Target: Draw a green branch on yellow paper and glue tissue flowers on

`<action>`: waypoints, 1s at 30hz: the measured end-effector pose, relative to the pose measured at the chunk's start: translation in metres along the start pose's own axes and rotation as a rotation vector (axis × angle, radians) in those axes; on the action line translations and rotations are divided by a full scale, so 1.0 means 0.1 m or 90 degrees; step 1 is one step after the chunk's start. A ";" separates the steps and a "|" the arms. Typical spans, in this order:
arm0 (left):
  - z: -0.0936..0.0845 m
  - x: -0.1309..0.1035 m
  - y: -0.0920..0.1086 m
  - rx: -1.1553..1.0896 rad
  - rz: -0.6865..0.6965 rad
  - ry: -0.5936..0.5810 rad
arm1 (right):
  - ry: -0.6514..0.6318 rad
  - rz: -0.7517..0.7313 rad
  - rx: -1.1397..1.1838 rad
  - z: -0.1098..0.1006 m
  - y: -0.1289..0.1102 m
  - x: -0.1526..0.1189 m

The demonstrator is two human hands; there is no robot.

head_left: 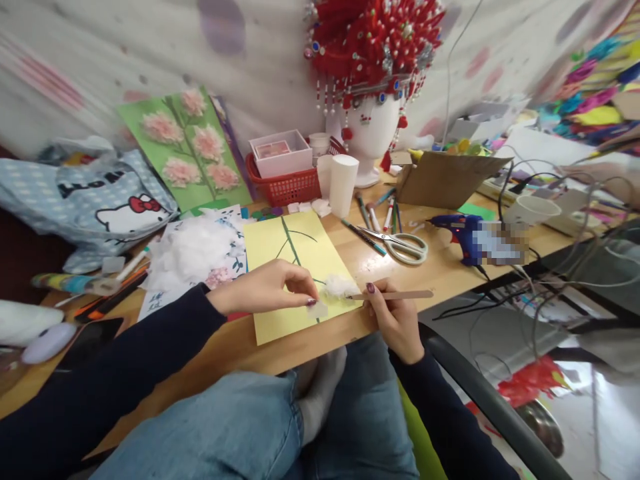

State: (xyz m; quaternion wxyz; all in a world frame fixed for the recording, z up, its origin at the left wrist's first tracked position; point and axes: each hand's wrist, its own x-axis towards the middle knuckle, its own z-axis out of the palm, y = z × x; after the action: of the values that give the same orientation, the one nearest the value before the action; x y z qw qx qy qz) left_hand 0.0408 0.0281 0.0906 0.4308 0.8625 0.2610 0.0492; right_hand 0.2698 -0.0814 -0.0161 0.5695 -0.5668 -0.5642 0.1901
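A yellow sheet with a green stem and thin branches lies at the table's front edge. Near its right side sits a fluffy white flower of thin petals. My right hand pinches a flat brown craft stick, whose left tip reaches the flower's lower edge. Over the sheet, left of the flower, my left hand holds a small white petal-like piece between thumb and fingertips. A heap of white petal pieces rests on printed paper left of the sheet.
White-handled scissors, several pens and a blue glue gun with cables lie to the right. Behind stand a red basket, a white cylinder and a green picture with pink flowers. At left sits a checked bag.
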 end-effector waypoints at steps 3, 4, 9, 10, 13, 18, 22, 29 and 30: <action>0.07 0.13 0.07 0.026 0.018 -0.021 | 0.068 -0.019 -0.046 0.04 0.02 -0.01; 0.09 0.17 0.08 0.036 0.025 -0.025 | 0.085 -0.017 -0.057 0.05 0.02 -0.01; 0.25 0.37 0.10 0.102 0.048 -0.025 | 0.131 0.017 -0.066 0.07 0.04 -0.01; 0.28 0.41 0.10 0.121 0.053 -0.017 | 0.139 0.031 -0.045 0.08 0.05 -0.02; 0.36 0.52 0.10 0.177 0.063 0.020 | 0.163 0.070 0.066 0.09 0.07 -0.06; 0.44 0.64 0.05 0.216 0.059 0.081 | 0.133 0.050 0.155 0.10 0.10 -0.13; 0.46 0.65 0.02 0.220 0.067 0.115 | 0.076 -0.033 0.039 0.09 0.11 -0.13; 0.42 0.34 -0.30 0.278 0.045 0.155 | 0.052 -0.103 -0.112 0.10 0.13 -0.11; 0.44 0.30 -0.39 0.290 0.034 0.149 | 0.054 -0.110 -0.125 0.11 0.13 -0.10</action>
State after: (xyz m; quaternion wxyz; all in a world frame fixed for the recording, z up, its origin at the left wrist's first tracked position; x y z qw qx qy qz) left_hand 0.0637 0.0306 0.0291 0.1907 0.9323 0.2907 0.1000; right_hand 0.2630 -0.0822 -0.0344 0.5488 -0.5765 -0.6024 0.0599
